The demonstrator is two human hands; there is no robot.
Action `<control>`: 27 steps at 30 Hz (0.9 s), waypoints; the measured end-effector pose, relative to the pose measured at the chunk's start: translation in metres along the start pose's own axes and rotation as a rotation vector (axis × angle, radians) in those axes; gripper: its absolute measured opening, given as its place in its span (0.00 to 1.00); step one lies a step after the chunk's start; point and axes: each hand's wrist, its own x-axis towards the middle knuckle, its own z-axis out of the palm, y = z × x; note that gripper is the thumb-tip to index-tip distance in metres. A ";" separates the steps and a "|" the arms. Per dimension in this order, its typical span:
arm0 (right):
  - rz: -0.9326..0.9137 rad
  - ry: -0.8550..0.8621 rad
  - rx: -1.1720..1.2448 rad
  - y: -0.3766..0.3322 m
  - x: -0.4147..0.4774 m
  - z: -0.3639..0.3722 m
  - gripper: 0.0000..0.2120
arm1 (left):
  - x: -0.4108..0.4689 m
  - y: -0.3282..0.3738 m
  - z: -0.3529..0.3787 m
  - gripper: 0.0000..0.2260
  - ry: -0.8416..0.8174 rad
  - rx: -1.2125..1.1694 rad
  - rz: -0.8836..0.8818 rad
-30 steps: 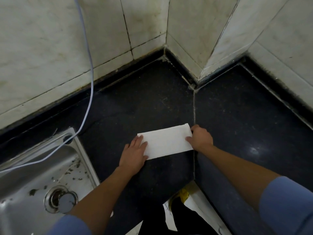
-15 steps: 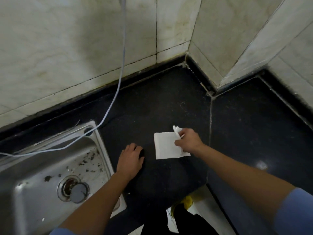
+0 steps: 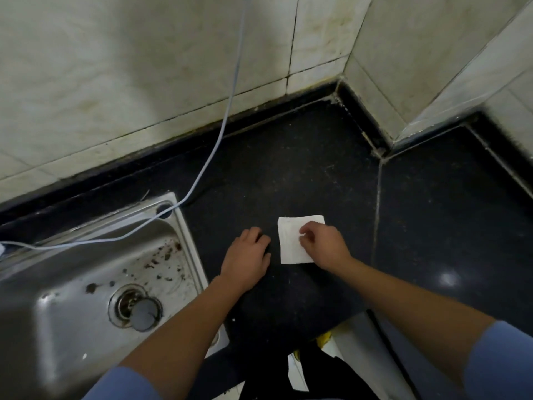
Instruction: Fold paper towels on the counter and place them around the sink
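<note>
A white paper towel point(image 3: 290, 243), folded into a small square, lies flat on the black counter point(image 3: 288, 168) just right of the steel sink point(image 3: 189, 241). My right hand point(image 3: 324, 246) lies over the towel's right half, with its curled thumb and fingertips on the top layer near the middle. My left hand point(image 3: 246, 259) rests palm down on the bare counter between the sink's rim and the towel, a small gap away from the towel's left edge.
A pale cable point(image 3: 227, 111) hangs down the tiled wall and runs across the sink's back corner. The sink basin holds dark specks and a drain plug point(image 3: 143, 313). A seam point(image 3: 377, 212) crosses the counter right of the towel. The counter's front edge is close below my wrists.
The towel was a long rectangle held at both ends. My right hand folded its right half over to the left, making a square. My left hand let go and slid left onto the counter.
</note>
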 end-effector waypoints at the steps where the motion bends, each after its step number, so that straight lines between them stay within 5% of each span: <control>1: -0.096 0.085 -0.102 0.010 -0.004 -0.004 0.12 | 0.007 0.008 0.000 0.18 0.001 0.027 0.056; 6: -0.311 0.054 -0.548 0.047 -0.016 -0.006 0.24 | 0.034 0.032 0.012 0.24 -0.156 0.214 0.175; 12: -0.281 -0.081 -0.584 0.068 -0.031 0.006 0.41 | 0.031 0.010 0.025 0.28 -0.236 0.251 0.146; 16: -0.295 0.018 -0.628 0.077 -0.034 0.010 0.27 | 0.032 0.007 0.026 0.28 -0.226 0.243 0.157; 22: -0.395 0.075 -0.736 0.110 -0.053 0.007 0.24 | 0.032 0.006 0.028 0.27 -0.211 0.234 0.165; 27: -0.464 0.269 -0.530 0.088 -0.024 -0.013 0.17 | 0.030 0.009 0.020 0.26 -0.204 0.208 0.160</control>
